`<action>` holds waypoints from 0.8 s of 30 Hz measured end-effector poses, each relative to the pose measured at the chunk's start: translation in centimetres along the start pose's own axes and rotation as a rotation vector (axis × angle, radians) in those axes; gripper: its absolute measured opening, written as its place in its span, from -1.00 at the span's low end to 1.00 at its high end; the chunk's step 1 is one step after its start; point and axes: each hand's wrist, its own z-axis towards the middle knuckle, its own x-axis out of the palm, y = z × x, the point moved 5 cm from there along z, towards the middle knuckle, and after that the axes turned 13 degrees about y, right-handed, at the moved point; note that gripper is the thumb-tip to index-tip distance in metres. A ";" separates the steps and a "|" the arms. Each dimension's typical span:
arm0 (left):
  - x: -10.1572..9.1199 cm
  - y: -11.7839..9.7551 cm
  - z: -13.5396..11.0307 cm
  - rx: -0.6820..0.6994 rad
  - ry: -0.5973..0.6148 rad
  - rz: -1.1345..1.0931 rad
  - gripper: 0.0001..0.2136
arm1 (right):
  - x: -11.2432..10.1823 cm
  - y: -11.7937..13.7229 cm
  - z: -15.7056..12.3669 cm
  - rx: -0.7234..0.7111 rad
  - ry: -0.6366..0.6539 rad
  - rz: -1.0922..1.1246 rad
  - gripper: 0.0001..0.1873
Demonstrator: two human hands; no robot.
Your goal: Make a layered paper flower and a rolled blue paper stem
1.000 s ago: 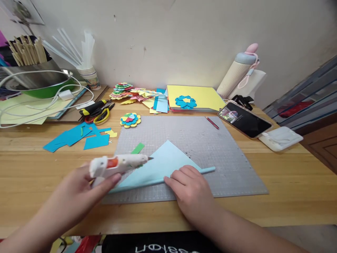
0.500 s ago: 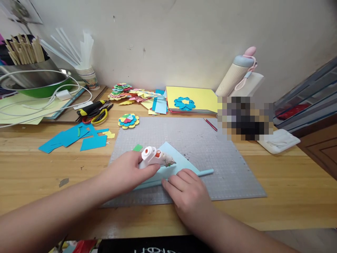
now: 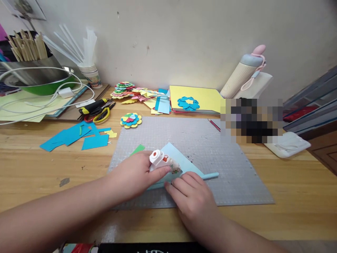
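My left hand [image 3: 138,172] is wrapped round a white hot glue gun [image 3: 159,159]. The gun's nozzle points right and down, close to a light blue sheet of paper [image 3: 179,154]. That sheet is rolled into a thin tube along its near edge, and the tube's end [image 3: 212,175] sticks out to the right. With curled fingers my right hand [image 3: 195,193] holds the rolled edge down, hiding part of it. Whether the nozzle touches the paper I cannot tell. Under the paper lies a grey cutting mat [image 3: 229,165], with a green paper piece [image 3: 138,149] beside my left hand.
A layered paper flower [image 3: 131,120] lies at the mat's far left corner. Blue paper scraps [image 3: 94,142] and scissors [image 3: 102,114] are farther left. Behind stand a yellow paper stack [image 3: 205,95] with a blue flower [image 3: 188,103], a bottle [image 3: 240,75] and a pencil [image 3: 214,125].
The glue gun in my left hand has moved slightly right and down, its nozzle now nearer my right hand. More of the green paper shows. My right hand keeps its hold; the view has shifted a little.
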 end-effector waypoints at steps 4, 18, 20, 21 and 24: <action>-0.4 0.2 -0.3 -0.069 -0.030 0.109 -0.58 | 0.0 0.0 -0.1 0.003 0.004 0.005 -0.63; -0.8 0.3 -2.0 -0.066 -0.008 0.201 -0.63 | 0.5 -0.1 -0.4 0.008 0.028 0.036 -0.70; -0.7 0.4 -2.1 -0.051 0.008 0.181 -0.64 | 0.5 -0.1 -0.4 0.009 0.027 0.035 -0.70; -0.6 0.5 -2.2 -0.055 0.013 0.177 -0.63 | 0.5 -0.1 -0.4 0.010 0.029 0.036 -0.70; -0.5 0.9 -2.5 -0.102 0.007 0.201 -0.59 | 0.5 -0.1 -0.4 0.015 0.028 0.038 -0.70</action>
